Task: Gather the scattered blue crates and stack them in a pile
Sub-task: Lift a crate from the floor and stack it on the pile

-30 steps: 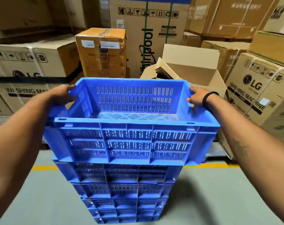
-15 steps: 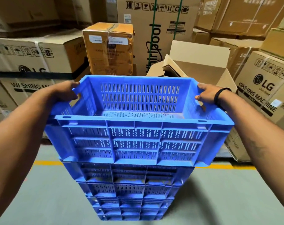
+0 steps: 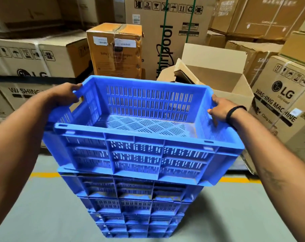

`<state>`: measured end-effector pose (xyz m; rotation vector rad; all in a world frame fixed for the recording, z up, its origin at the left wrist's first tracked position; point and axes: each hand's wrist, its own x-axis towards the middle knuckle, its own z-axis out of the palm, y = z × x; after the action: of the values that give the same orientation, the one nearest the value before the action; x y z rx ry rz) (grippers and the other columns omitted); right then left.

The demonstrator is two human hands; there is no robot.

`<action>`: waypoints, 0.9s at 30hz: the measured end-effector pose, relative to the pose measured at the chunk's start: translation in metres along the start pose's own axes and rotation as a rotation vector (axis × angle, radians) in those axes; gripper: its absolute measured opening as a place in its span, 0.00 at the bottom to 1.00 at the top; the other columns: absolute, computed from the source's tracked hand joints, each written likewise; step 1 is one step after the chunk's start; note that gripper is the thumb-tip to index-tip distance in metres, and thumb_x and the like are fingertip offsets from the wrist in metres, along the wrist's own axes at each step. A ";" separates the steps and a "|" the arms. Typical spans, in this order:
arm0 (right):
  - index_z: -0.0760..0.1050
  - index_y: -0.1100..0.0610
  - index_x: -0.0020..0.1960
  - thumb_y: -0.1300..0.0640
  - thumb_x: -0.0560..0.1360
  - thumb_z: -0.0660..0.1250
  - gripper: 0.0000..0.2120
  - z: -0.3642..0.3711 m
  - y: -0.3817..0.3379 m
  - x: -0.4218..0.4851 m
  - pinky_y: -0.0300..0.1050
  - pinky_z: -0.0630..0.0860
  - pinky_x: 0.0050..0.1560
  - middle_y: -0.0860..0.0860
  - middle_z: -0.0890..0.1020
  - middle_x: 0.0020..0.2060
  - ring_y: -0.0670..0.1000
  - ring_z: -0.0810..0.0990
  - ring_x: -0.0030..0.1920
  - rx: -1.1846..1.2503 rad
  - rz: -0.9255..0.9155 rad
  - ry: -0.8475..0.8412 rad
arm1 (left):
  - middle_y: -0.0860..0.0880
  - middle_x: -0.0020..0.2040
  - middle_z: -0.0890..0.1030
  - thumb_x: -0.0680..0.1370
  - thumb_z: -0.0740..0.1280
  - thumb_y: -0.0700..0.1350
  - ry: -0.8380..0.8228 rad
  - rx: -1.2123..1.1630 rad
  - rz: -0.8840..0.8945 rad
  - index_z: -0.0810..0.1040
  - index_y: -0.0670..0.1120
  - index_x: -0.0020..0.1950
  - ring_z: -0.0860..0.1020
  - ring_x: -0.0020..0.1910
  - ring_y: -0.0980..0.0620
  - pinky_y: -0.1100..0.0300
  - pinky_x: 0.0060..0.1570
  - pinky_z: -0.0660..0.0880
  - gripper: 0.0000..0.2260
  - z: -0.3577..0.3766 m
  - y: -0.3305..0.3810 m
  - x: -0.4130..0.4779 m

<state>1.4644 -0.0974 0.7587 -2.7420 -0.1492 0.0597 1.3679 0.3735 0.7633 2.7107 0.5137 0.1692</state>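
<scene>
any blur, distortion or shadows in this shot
Head view: wide-angle stretch at the edges; lower blue plastic crates look smeared; their shadow darkens the grey floor on the right; print on the orange cardboard box is blurred.

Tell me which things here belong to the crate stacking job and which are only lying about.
Job: top blue crate, left hand, right hand, blue crate pile below.
Lying about: open cardboard box, taped orange carton, LG washing machine box, Whirlpool box.
</scene>
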 end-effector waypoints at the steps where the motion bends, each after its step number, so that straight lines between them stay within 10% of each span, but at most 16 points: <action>1: 0.55 0.58 0.76 0.62 0.76 0.61 0.31 0.002 0.001 0.001 0.45 0.71 0.56 0.59 0.76 0.63 0.57 0.76 0.60 -0.009 -0.001 -0.003 | 0.40 0.67 0.73 0.74 0.69 0.37 -0.006 0.005 -0.009 0.63 0.48 0.74 0.75 0.61 0.42 0.53 0.59 0.69 0.30 0.001 -0.002 0.002; 21: 0.52 0.54 0.76 0.59 0.77 0.58 0.30 0.002 -0.011 0.021 0.44 0.71 0.46 0.61 0.80 0.53 0.58 0.78 0.51 -0.112 -0.011 -0.040 | 0.34 0.69 0.69 0.76 0.60 0.34 -0.022 0.150 -0.023 0.52 0.41 0.77 0.70 0.66 0.36 0.51 0.63 0.65 0.31 0.018 -0.004 -0.008; 27: 0.50 0.56 0.76 0.57 0.78 0.58 0.30 0.006 -0.016 0.013 0.44 0.70 0.47 0.62 0.79 0.57 0.59 0.78 0.54 -0.136 -0.049 -0.025 | 0.33 0.64 0.72 0.74 0.60 0.32 -0.027 0.142 0.004 0.62 0.38 0.71 0.73 0.62 0.36 0.48 0.60 0.68 0.25 0.015 -0.012 -0.007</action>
<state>1.4753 -0.0792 0.7585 -2.8720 -0.2348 0.0735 1.3605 0.3765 0.7446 2.8481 0.5316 0.1002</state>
